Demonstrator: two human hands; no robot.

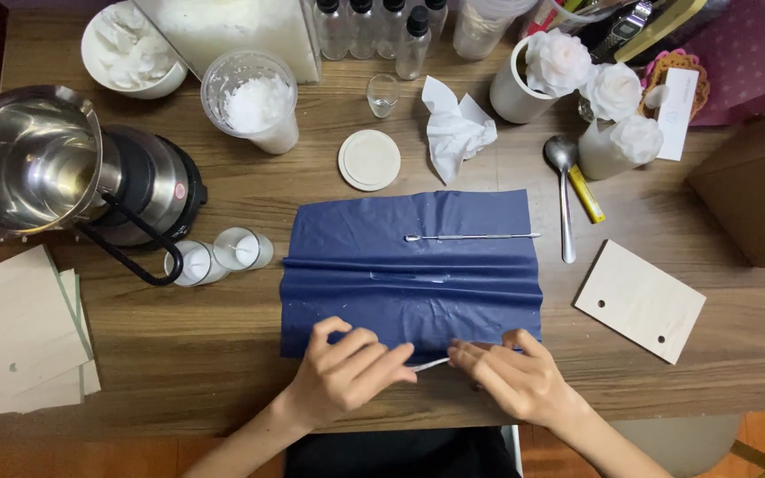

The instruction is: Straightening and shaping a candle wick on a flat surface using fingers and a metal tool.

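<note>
A crumpled blue plastic sheet (409,265) lies spread on the wooden table (223,354). At its near edge my left hand (347,372) and my right hand (515,376) pinch the two ends of a thin white strip (431,364), perhaps a wick, stretched between the fingertips. A slim metal rod (471,236) rests across the far part of the sheet.
A steel pitcher on a black heater (55,168) stands at left, with two small glass jars (219,255) beside it. Thin wooden cards (28,332), (639,301), a cup of white flakes (254,102), a round lid (369,160), crumpled tissue (453,128), spoon (564,195) and white flower candles (595,97) surround the sheet.
</note>
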